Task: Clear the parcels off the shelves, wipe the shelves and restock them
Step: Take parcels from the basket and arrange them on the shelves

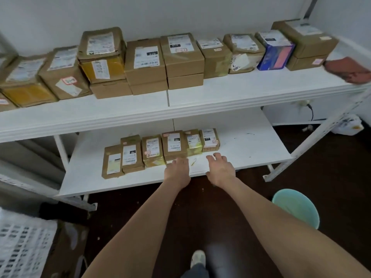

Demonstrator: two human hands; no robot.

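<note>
- Shoe at bottom edge on dark floor; both bare forearms stretched fwd above it.
- L hand: back up, at front edge of lower shelf, fingertips against the front foot of 4th parcel from L. Fingers bent & mostly hidden behind knuckles, so can't tell if it grips the parcel or only touches it.
- R hand: just beside L hand, fingers spread & loosely curved over bare shelf, holding nothing. Near the parcels, not touching.
- Lower parcels: six brown boxes in one row, mid-left of lower shelf, side by side, white labels on top. Row slants: leftmost box nearest front edge, rightmost furthest back. R half of that shelf shows a few dark specks.
- Upper shelf: upper parcels in a long row along back wall, packed close, several stacked two high. Mostly brown card, some w/ yellow tape.
- Blue box w/ pink panel stands near R end of that row, between a crumpled brown parcel & a two-high stack.
- Cloth, red-brown, lies on R end of upper shelf at front corner; blurred.
- Bucket, teal, on floor just R of R forearm.
- Carton at lower L w/ a printed sheet over it; print too blurred to read.
- Plug w/ black cable on wall under upper shelf, R side.
</note>
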